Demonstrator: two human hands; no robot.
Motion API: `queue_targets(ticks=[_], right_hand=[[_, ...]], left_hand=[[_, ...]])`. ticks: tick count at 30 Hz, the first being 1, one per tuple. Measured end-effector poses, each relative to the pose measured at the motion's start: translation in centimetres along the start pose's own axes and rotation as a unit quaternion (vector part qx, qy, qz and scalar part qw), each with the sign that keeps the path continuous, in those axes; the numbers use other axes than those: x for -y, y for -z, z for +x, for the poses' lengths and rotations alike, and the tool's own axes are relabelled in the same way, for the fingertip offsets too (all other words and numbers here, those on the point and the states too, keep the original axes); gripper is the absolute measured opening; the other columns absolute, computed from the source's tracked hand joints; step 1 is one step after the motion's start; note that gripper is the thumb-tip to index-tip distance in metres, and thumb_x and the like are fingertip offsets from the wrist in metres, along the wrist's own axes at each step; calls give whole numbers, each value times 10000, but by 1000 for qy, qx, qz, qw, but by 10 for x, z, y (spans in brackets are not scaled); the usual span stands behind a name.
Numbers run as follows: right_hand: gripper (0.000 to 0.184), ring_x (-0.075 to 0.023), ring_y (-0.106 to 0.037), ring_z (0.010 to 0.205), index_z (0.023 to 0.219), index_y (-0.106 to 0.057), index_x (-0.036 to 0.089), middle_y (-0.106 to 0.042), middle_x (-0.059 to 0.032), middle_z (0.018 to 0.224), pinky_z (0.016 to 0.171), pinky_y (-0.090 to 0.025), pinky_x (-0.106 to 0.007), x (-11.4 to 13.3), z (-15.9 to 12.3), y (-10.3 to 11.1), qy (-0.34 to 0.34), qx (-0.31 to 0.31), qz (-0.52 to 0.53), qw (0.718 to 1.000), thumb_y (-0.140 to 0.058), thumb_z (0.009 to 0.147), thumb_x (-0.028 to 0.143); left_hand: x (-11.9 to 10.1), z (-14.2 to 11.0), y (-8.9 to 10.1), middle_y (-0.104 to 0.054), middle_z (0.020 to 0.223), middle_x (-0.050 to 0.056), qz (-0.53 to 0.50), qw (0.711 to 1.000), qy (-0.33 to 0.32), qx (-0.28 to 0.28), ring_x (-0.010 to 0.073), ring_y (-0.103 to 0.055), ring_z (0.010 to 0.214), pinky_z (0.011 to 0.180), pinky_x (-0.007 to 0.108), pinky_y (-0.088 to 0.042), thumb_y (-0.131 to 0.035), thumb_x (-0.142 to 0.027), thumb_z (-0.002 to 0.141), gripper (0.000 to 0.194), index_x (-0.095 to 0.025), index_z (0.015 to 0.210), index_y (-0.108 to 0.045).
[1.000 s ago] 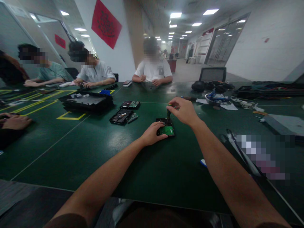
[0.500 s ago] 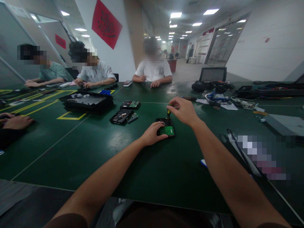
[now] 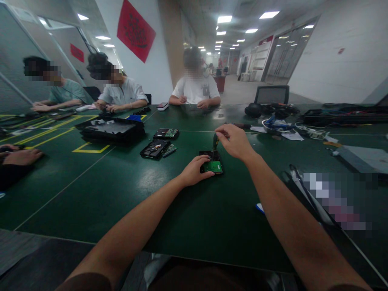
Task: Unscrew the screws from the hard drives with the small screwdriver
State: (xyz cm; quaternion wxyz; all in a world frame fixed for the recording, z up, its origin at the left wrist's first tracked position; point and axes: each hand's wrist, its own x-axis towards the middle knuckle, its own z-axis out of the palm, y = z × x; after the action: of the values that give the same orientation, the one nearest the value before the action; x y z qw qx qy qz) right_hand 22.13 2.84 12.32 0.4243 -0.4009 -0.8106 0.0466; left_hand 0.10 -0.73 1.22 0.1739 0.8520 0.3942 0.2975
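A hard drive [image 3: 216, 166] with a green circuit board facing up lies on the dark green table. My left hand [image 3: 196, 170] grips its left side, thumb along the near edge and fingers over the board's far part. Above it, my right hand [image 3: 235, 141] pinches the top of a dark screwdriver [image 3: 215, 142] with a greenish-yellow handle. The screwdriver stands nearly upright, its shaft pointing down to the board. Whether its tip sits in a screw is too small to tell.
Left of the drive lie another opened hard drive [image 3: 155, 148], a loose circuit board [image 3: 169, 150] and a further drive [image 3: 166, 133]. Behind them is a black tray [image 3: 110, 131]. Cables and papers [image 3: 280, 126] lie at the right. Several people sit around the table.
The screwdriver's handle appears turned between my right fingers, showing less yellow. My left hand and the drive stay in place. Across the table, one person's hand has shifted slightly.
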Motion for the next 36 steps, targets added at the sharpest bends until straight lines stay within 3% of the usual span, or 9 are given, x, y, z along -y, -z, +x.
queue_targets(ticks=[11,17,22,31,36], right_hand=[[133,-236,-700,859,958,-682,215,-744,-73,950,826,-581,-418,4,-1,0,-39,-7,52,998,-672,909,338],[156,-247,-702,917,1011,-690,221,-736,-85,1034,845,-592,-431,3,-1,0,-26,4,40,999,-675,897,326],[148,-251,-707,902,978,-656,227,-735,-78,985,839,-600,-434,1,-1,-1,-59,-3,60,996,-703,875,324],[144,-225,-690,882,1019,-687,224,-708,-83,1044,837,-601,-415,5,-2,1,-18,8,38,999,-673,897,301],[146,-239,-702,881,982,-662,211,-729,-81,989,831,-600,-426,4,-2,-1,-47,-11,62,997,-702,869,294]], left_hand=[[0,0,1,-574,1466,156,1,1000,8,7,290,-515,1405,1214,462,-407,-755,-541,846,665,-164,1372,-604],[1,0,0,-572,1471,150,-3,1000,7,5,298,-508,1413,1210,483,-411,-755,-553,841,668,-181,1374,-599],[-1,0,1,-567,1480,141,-4,1000,13,10,309,-504,1419,1207,508,-412,-756,-548,840,655,-198,1371,-600],[3,0,-1,-575,1469,144,-5,1000,7,3,306,-512,1411,1205,499,-414,-771,-539,829,661,-193,1366,-602],[1,0,0,-567,1476,152,-4,1000,5,3,301,-509,1413,1211,489,-407,-762,-546,837,671,-180,1375,-597]])
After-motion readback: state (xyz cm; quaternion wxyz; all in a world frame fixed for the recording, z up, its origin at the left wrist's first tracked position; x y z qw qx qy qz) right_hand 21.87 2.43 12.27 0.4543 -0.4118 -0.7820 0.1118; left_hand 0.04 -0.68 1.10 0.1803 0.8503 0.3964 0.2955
